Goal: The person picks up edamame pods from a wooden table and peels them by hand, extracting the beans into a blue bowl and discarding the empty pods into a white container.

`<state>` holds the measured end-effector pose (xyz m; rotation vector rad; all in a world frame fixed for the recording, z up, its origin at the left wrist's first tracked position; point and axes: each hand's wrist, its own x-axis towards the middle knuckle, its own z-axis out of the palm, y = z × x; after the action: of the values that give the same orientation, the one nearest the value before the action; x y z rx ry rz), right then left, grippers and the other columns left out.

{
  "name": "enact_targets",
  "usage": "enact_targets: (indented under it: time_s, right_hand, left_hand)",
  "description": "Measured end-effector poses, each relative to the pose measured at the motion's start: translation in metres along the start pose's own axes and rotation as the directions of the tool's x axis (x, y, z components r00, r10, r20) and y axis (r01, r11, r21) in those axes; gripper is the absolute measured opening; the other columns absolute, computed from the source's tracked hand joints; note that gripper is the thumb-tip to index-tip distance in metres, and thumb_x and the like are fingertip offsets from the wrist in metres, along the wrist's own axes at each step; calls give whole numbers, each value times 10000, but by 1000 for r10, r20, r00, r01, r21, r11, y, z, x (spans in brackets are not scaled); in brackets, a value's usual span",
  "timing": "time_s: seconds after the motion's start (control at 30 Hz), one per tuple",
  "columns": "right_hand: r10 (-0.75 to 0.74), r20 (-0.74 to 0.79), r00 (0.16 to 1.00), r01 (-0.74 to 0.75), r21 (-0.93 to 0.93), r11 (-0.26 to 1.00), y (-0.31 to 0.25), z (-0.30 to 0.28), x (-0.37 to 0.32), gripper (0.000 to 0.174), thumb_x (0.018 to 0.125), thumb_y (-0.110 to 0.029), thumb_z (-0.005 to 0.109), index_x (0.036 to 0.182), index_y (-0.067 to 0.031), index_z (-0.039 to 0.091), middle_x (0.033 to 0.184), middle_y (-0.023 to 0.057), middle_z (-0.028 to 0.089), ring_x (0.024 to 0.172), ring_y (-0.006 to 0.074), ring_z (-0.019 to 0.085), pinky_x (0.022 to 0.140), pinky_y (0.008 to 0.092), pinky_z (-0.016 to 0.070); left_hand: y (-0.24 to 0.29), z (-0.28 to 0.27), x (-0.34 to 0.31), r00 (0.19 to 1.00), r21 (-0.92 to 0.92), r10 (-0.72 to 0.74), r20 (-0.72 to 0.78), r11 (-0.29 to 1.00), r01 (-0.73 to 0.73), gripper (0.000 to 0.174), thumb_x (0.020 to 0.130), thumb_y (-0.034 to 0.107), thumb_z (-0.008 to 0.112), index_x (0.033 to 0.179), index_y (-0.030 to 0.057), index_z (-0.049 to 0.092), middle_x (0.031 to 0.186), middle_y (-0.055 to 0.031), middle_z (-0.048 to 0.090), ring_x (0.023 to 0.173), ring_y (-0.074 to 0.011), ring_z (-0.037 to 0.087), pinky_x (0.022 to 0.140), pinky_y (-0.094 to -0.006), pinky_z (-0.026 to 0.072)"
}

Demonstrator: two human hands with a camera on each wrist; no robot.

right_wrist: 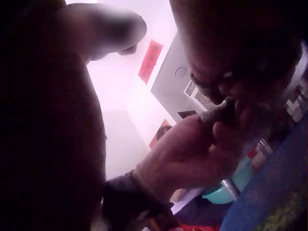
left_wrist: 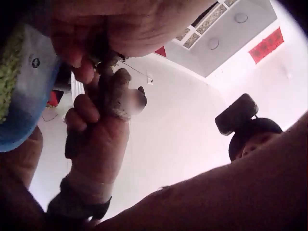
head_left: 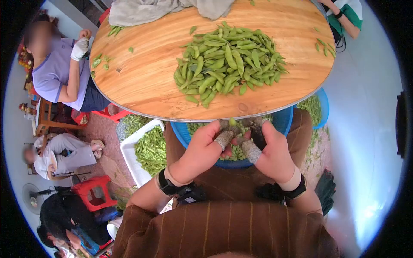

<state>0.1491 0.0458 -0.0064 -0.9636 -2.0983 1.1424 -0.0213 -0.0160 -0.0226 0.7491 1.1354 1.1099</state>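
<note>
In the head view, both hands are close together over a blue basin (head_left: 286,120), just below the table's near edge. Grey wraps cover several fingertips. The left hand (head_left: 198,148) pinches a green pod (head_left: 232,122) whose tip shows above its fingers. Close beside it is the right hand (head_left: 277,157), fingers bent inward; whether it grips anything is hidden. Shelled green beans (head_left: 236,152) lie in the basin beneath. A heap of green pods (head_left: 228,60) covers part of the wooden table (head_left: 142,77). The left wrist view shows the right hand (left_wrist: 103,139) with its fingertips near the left hand (left_wrist: 149,24).
A white tray of green pods (head_left: 150,150) stands left of the basin, and another blue basin (head_left: 322,107) stands to the right. Grey cloth (head_left: 142,12) lies at the table's far edge. Several people sit at left; a red stool (head_left: 95,192) is among them.
</note>
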Motion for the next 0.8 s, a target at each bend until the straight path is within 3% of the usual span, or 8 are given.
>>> enact_targets:
  time_s: [0.17, 0.23, 0.3, 0.37, 0.47, 0.57, 0.7, 0.8]
  right_hand:
    - [104, 228, 968, -143, 160, 977, 7, -4, 1, 253, 784, -93, 615, 982, -14, 478, 760, 165, 614, 702, 330, 639, 607, 356, 497]
    - [222, 384, 896, -331, 247, 911, -3, -4, 4, 221, 800, -58, 559, 998, -11, 474, 712, 134, 614, 619, 245, 647, 553, 324, 496]
    - [162, 372, 914, -265, 242, 933, 3, -4, 1, 218, 803, -34, 524, 1016, -20, 480, 675, 96, 606, 552, 169, 625, 494, 292, 481]
    - [252, 431, 866, -379, 240, 894, 1, -8, 3, 221, 813, -31, 498, 1034, -31, 484, 681, 72, 605, 543, 141, 609, 481, 271, 475]
    - [228, 443, 867, -383, 301, 873, 8, -9, 0, 215, 826, -35, 475, 1041, -37, 484, 686, 57, 602, 516, 108, 574, 459, 254, 464]
    - [220, 433, 874, -405, 400, 822, 17, -4, -1, 216, 837, -40, 459, 1050, -40, 492, 712, 50, 608, 494, 90, 540, 445, 246, 447]
    - [225, 411, 883, -434, 535, 725, 18, -1, -5, 190, 900, -83, 440, 1070, -47, 518, 721, 7, 554, 453, 52, 453, 405, 200, 375]
    - [245, 337, 909, -371, 388, 844, 12, -5, -6, 211, 827, -48, 509, 1038, -33, 511, 724, 69, 614, 523, 148, 566, 480, 280, 450]
  left_hand:
    - [1, -6, -9, 998, 151, 57, -5, 987, -56, 116, 904, 44, 495, 1004, 19, 551, 816, -2, 587, 665, -74, 501, 611, -210, 418]
    - [-2, -9, -10, 998, 216, 65, 9, 974, -66, 112, 901, 42, 497, 993, 20, 558, 810, -5, 582, 664, -68, 494, 607, -214, 416]
    - [-3, -11, -10, 997, 278, 69, 30, 958, -75, 109, 898, 41, 499, 982, 21, 565, 805, -8, 578, 663, -63, 487, 603, -217, 414]
    - [-1, -11, -9, 961, 626, 266, 71, 739, -251, 203, 760, -60, 473, 940, -10, 553, 817, -161, 594, 693, -295, 581, 619, -326, 456]
    - [0, -11, -7, 921, 796, 351, 168, 502, -337, 184, 751, -33, 507, 927, -14, 558, 821, -219, 566, 758, -405, 559, 648, -375, 460]
    - [-2, -10, -9, 892, 837, 335, 304, 352, -418, 182, 813, 92, 593, 988, 39, 598, 780, -160, 597, 709, -297, 601, 624, -325, 464]
    - [-1, -6, -10, 927, 737, 300, 223, 571, -362, 165, 819, 72, 588, 978, 28, 597, 782, -112, 609, 714, -230, 603, 642, -303, 468]
    - [1, -8, -10, 982, 608, 171, 81, 772, -185, 201, 776, -12, 541, 975, -11, 575, 832, -197, 600, 771, -353, 597, 681, -355, 475]
